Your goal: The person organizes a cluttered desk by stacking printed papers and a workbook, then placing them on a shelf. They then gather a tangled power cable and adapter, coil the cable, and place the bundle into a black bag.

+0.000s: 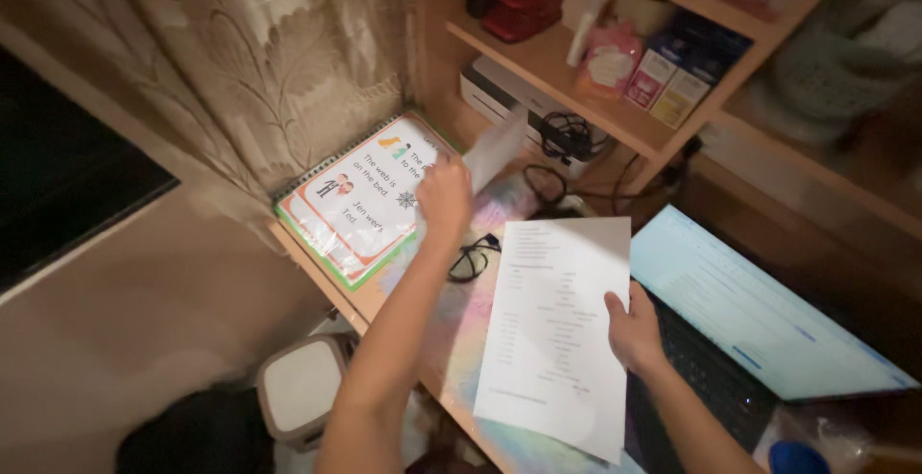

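Note:
My left hand (pixel 444 195) reaches across the desk and grips a white sheet of paper (pixel 497 150) that sticks up toward the printer. My right hand (pixel 634 332) holds a printed white page (pixel 557 330) by its right edge, above the desk and the laptop's left side. A spiral-bound picture book (pixel 355 200) with coloured cards lies just left of my left hand. Black glasses (pixel 471 258) rest on the desk between my arms.
An open laptop (pixel 759 311) with a lit screen sits at the right. A white printer (pixel 504 95) and tangled black cables (pixel 567 138) stand under a wooden shelf (pixel 557 66) holding boxes and bottles. A lace curtain (pixel 240 61) hangs at left; a small white bin (pixel 300 388) stands below the desk.

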